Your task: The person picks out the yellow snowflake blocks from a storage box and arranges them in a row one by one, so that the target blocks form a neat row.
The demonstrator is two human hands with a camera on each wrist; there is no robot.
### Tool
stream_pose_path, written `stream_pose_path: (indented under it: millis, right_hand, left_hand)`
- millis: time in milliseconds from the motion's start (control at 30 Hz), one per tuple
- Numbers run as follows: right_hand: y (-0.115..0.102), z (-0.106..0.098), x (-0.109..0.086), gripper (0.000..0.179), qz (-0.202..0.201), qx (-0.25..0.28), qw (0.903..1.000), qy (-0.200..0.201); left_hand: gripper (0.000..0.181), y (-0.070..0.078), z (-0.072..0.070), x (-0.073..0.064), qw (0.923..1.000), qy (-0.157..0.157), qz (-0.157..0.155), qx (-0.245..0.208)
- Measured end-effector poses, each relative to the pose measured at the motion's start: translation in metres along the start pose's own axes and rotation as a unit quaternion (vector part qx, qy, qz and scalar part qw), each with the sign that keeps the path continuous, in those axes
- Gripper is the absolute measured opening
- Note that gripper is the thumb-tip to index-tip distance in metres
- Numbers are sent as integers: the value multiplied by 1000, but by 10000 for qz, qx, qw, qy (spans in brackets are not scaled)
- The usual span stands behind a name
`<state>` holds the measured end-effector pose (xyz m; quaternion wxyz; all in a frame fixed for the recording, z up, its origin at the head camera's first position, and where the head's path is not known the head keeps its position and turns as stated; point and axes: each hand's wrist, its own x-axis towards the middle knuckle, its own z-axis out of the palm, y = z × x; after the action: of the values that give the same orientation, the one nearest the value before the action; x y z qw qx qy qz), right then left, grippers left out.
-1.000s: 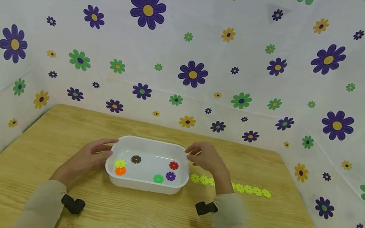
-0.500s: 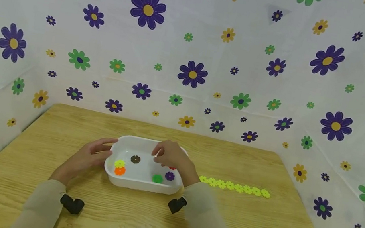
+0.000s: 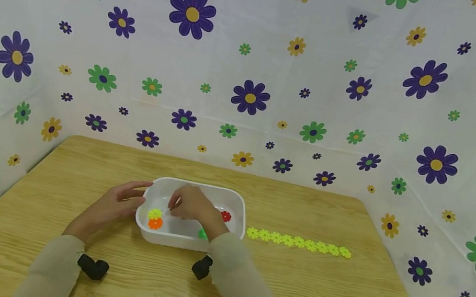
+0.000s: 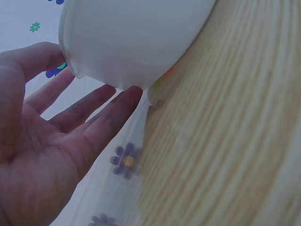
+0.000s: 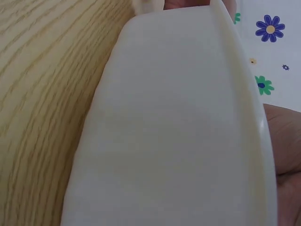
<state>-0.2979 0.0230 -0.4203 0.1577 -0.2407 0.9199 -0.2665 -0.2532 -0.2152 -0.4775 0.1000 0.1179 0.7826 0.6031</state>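
A white oblong tub [image 3: 188, 242] stands on the wooden table. Yellow [image 3: 155, 214] and orange [image 3: 155, 223] flower-shaped plastic discs lie at its left end, a red disc [image 3: 226, 216] at its right. My left hand [image 3: 120, 202] touches the tub's left end with spread fingers; in the left wrist view, the fingertips [image 4: 134, 94] meet its outer wall. Inside the tub, my right hand [image 3: 194, 204] has bent fingers low at the brown disc's spot, largely hiding that disc; I cannot tell whether they pinch it. A green disc [image 3: 203, 233] shows partly beside the right wrist.
A straight row of linked yellow flower discs [image 3: 299, 242] lies on the table [image 3: 147, 281], right of the tub. White cloth [image 3: 224, 66] printed with flowers surrounds the back and sides. Each wrist carries a small black camera [image 3: 92, 267].
My right hand has moved left from beyond the tub's right rim, over the tub and down among the discs, covering the brown and purple ones. The left hand stays at the tub's left end.
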Motion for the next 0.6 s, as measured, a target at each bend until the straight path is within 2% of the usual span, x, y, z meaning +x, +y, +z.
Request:
stream_pose_path:
  millis: [233,600]
  right_hand:
    - [-10,15,12,8,-61,-487,9986,184]
    - [-21,35,20,25,227,-725,9966,325]
  left_hand:
    - [59,0,0,-1,10000,-16,76,-37]
    - [59,0,0,-1,9999,-10,105,41]
